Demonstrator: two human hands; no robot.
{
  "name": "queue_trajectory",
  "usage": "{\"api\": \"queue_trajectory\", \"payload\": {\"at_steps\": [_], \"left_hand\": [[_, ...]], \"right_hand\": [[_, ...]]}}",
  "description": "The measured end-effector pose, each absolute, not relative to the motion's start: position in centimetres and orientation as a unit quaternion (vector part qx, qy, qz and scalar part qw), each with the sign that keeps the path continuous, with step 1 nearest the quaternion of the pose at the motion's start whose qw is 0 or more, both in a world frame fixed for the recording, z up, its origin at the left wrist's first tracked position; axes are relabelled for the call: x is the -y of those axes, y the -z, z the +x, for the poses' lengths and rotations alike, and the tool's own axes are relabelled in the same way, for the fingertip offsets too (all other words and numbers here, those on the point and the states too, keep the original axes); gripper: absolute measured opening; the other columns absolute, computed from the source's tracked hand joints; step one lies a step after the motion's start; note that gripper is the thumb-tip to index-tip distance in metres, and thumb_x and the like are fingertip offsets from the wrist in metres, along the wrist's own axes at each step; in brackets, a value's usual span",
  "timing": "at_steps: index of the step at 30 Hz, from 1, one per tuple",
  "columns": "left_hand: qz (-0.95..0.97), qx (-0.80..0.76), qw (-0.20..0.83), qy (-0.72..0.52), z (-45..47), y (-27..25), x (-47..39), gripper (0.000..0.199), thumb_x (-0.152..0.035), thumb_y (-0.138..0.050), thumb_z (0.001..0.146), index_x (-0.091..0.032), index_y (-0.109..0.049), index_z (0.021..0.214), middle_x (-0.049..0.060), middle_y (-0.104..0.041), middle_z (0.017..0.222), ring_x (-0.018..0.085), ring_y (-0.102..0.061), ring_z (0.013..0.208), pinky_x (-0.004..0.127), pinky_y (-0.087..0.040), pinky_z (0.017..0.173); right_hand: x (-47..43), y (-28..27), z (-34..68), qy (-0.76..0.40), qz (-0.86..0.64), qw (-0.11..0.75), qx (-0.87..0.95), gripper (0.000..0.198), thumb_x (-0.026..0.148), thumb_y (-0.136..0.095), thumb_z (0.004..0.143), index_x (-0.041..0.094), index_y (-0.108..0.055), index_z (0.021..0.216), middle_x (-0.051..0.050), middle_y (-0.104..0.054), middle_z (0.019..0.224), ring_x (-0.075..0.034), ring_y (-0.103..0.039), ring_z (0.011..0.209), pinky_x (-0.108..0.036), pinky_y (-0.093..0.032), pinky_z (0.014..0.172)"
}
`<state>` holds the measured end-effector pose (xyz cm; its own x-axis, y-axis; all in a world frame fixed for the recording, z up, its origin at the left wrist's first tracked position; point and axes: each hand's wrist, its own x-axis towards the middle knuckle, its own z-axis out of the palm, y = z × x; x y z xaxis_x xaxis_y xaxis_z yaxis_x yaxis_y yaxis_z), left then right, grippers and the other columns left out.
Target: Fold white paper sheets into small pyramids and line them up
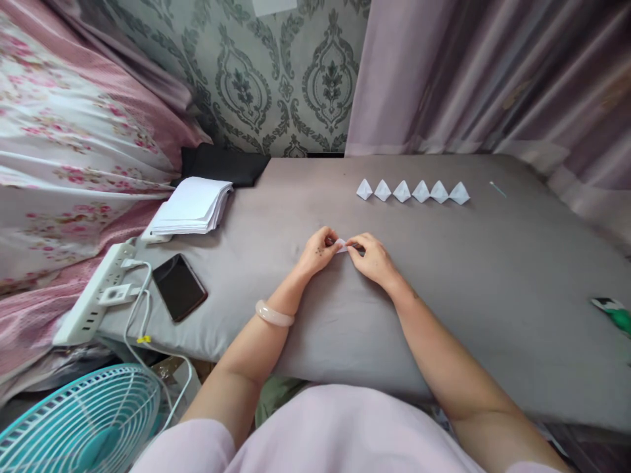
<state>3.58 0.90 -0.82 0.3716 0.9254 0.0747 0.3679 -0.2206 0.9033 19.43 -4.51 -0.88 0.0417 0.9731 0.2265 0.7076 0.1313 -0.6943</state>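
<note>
Two hands pinch a small white paper piece near the centre of the frame

The left hand grips the piece's left end between thumb and fingers; the right hand pinches its right end. The fingers hide much of it, so its exact folds cannot be told. It is held just over the grey cloth covering the work surface. A pale bangle circles the left wrist.

In the upper right of the frame, six folded paper shapes stand in a line, close beside one another, with a thin stick farther right. A stack of white paper sits left of centre, in front of a black item. Below the stack lies a dark-screened phone, near a white power strip with cables plugged in. A turquoise fan fills the lower left corner.
</note>
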Motion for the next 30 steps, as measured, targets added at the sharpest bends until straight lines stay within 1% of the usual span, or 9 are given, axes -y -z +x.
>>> {"api": "queue_trajectory", "payload": {"at_steps": [4,6,8,10,14,18,25,28,30], "left_hand": [[0.584,-0.447,0.535,-0.416,3.7,0.0,-0.4,0.019,-0.022,-0.069,0.071,-0.016,-0.054,0.082,-0.003,-0.056,0.07,0.008,-0.053,0.064,0.022,-0.042,0.063],[0.515,-0.424,0.581,-0.466,3.8,-0.4,-0.3,0.024,-0.022,-0.07,0.069,-0.017,-0.051,0.083,-0.002,-0.058,0.075,0.009,-0.056,0.068,0.023,-0.045,0.067],[0.478,-0.401,0.61,-0.488,3.9,-0.8,-0.1,0.027,-0.023,-0.071,0.068,-0.017,-0.05,0.084,-0.001,-0.059,0.08,0.009,-0.058,0.072,0.024,-0.047,0.071],[0.46,-0.386,0.628,-0.496,4.0,-1.1,0.2,0.028,-0.023,-0.071,0.069,-0.017,-0.051,0.088,0.0,-0.059,0.083,0.009,-0.058,0.073,0.024,-0.047,0.071],[0.467,-0.36,0.649,-0.482,4.1,-1.4,0.8,0.03,-0.024,-0.07,0.071,-0.017,-0.056,0.096,0.002,-0.06,0.087,0.009,-0.058,0.076,0.023,-0.047,0.07],[0.521,-0.386,0.637,-0.418,4.0,-1.4,0.9,0.032,-0.033,-0.073,0.071,-0.015,-0.063,0.096,0.004,-0.064,0.088,0.011,-0.059,0.079,0.024,-0.046,0.071],[0.518,-0.396,0.66,-0.373,3.4,-1.5,0.5,0.032,-0.037,-0.078,0.065,-0.012,-0.07,0.083,0.002,-0.065,0.072,0.009,-0.056,0.064,0.024,-0.044,0.066],[0.524,-0.392,0.655,-0.378,3.6,-1.7,0.8,0.03,-0.036,-0.08,0.063,-0.011,-0.07,0.077,0.001,-0.064,0.066,0.008,-0.053,0.061,0.023,-0.042,0.063],[0.531,-0.387,0.655,-0.374,3.8,-1.8,1.1,0.03,-0.036,-0.081,0.062,-0.011,-0.07,0.074,0.0,-0.063,0.063,0.007,-0.051,0.059,0.022,-0.04,0.062]], "right_hand": [[4.0,0.8,18.8,-0.303,-0.633,0.52,0.487,0.04,0.035,-0.063,0.074,0.017,-0.058,0.11,-0.013,-0.066,0.106,-0.021,-0.064,0.092,-0.036,-0.052,0.078],[4.1,0.3,18.2,-0.417,-0.597,0.547,0.413,0.045,0.039,-0.069,0.069,0.019,-0.059,0.108,-0.011,-0.067,0.103,-0.021,-0.065,0.092,-0.036,-0.053,0.077],[4.4,-0.4,17.6,-0.52,-0.543,0.545,0.37,0.043,0.042,-0.072,0.066,0.019,-0.062,0.101,-0.009,-0.069,0.099,-0.021,-0.065,0.091,-0.035,-0.053,0.075],[4.7,-0.9,17.1,-0.566,-0.503,0.553,0.349,0.04,0.045,-0.074,0.065,0.019,-0.065,0.094,-0.007,-0.07,0.095,-0.019,-0.065,0.087,-0.033,-0.052,0.074],[4.8,-1.2,16.8,-0.525,-0.497,0.593,0.355,0.036,0.048,-0.073,0.066,0.019,-0.067,0.087,-0.003,-0.07,0.082,-0.016,-0.063,0.076,-0.03,-0.05,0.069],[4.7,-1.1,17.6,-0.427,-0.537,0.574,0.448,0.031,0.046,-0.068,0.072,0.017,-0.07,0.083,-0.002,-0.068,0.073,-0.016,-0.06,0.068,-0.029,-0.046,0.065],[4.7,-1.4,18.7,-0.322,-0.568,0.527,0.545,0.029,0.044,-0.059,0.08,0.017,-0.072,0.083,-0.005,-0.07,0.082,-0.018,-0.061,0.072,-0.03,-0.046,0.067],[4.7,-1.6,18.8,-0.307,-0.583,0.54,0.524,0.034,0.046,-0.058,0.081,0.016,-0.072,0.088,-0.007,-0.071,0.082,-0.018,-0.063,0.072,-0.029,-0.047,0.066],[4.7,-1.5,18.9,-0.295,-0.589,0.549,0.515,0.033,0.046,-0.06,0.078,0.015,-0.072,0.084,-0.007,-0.071,0.08,-0.019,-0.064,0.072,-0.03,-0.048,0.067]]}}
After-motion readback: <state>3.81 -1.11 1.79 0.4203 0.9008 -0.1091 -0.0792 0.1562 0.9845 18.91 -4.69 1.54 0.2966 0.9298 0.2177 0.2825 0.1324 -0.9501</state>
